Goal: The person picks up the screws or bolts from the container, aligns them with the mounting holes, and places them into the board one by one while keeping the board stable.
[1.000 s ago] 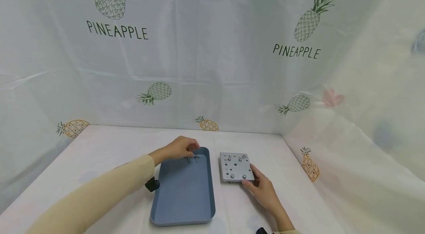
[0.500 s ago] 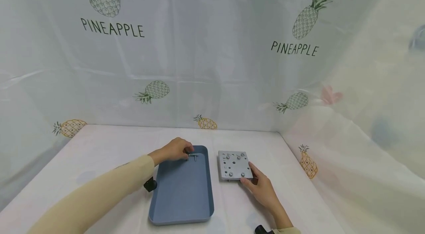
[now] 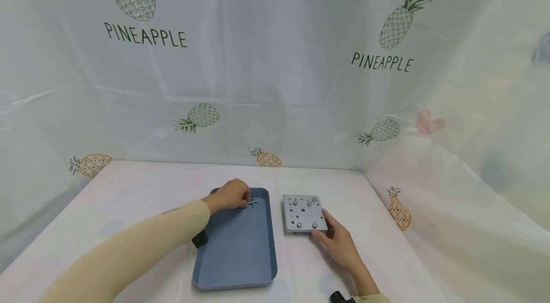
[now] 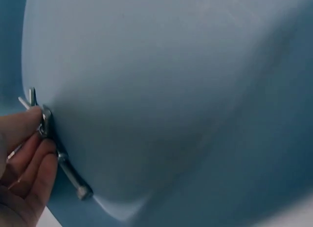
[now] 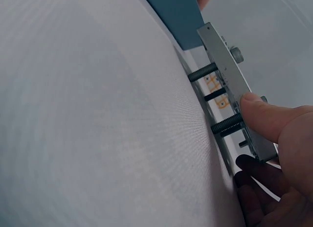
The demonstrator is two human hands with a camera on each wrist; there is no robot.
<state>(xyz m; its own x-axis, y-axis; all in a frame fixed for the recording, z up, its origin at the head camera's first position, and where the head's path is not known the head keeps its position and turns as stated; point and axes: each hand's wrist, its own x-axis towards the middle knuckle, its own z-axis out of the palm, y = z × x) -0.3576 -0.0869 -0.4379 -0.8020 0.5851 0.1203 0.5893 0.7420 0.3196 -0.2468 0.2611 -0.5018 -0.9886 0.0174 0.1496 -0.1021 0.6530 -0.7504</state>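
Note:
At the far end of a blue tray (image 3: 238, 250), my left hand (image 3: 234, 194) pinches a silver bolt (image 4: 46, 120) between thumb and fingertips; the fingers partly hide it. Other bolts (image 4: 73, 177) lie beside those fingers against the tray's end wall. To the right of the tray, my right hand (image 3: 341, 245) grips the near right corner of a square metal plate (image 3: 306, 212), thumb on its front edge and fingers at its right side. Several bolt heads show on the plate's top, and threaded shanks (image 5: 227, 124) stick out beneath, holding it above the cloth.
A white cloth (image 3: 146, 174) covers the table. Behind it hangs a pineapple-print curtain (image 3: 275, 78), with another sheet of it along the right side (image 3: 464, 188). The tray has raised walls all round. A dark wrist device (image 3: 199, 239) overlaps the tray's left rim.
The left hand has shifted slightly right and closed in on the bolts, and one bolt now lies at a different angle by its fingertips. The right hand and plate stay put.

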